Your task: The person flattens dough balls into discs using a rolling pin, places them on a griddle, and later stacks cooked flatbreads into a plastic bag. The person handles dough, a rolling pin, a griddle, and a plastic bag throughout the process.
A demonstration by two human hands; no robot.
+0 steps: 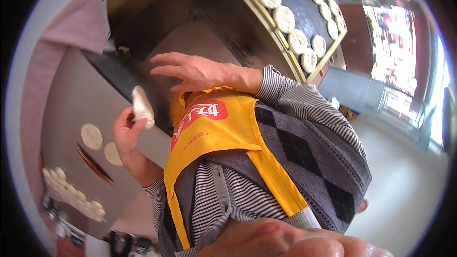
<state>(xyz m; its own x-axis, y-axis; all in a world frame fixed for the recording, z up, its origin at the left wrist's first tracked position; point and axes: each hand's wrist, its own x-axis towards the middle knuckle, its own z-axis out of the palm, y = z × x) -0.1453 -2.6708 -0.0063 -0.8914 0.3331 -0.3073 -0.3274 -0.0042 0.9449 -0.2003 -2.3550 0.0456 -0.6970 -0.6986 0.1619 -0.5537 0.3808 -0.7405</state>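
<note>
My left hand (127, 128) is shut on a flattened piece of pale dough (142, 109), pinched at its lower end and seen nearly edge-on above the worktop's edge. My right hand (194, 71) hangs palm down in front of the yellow apron (203, 142), fingers apart, holding nothing. On the grey worktop (78, 100), close to my left hand, lie two flat dough rounds (91, 136); my left wrist partly covers one of them. Beside them rests a brown tapered wooden rolling pin (93, 164). Farther along are several dough pieces (76, 195), partly covered by clear plastic.
A dark wood-rimmed tray (292, 3) at the upper right bears several flat dough rounds (284, 19). Below it stands a dark appliance or cabinet (228, 18). Pink cloth (82, 18) lies along the worktop's far side. Pale floor (389, 171) stretches to the right.
</note>
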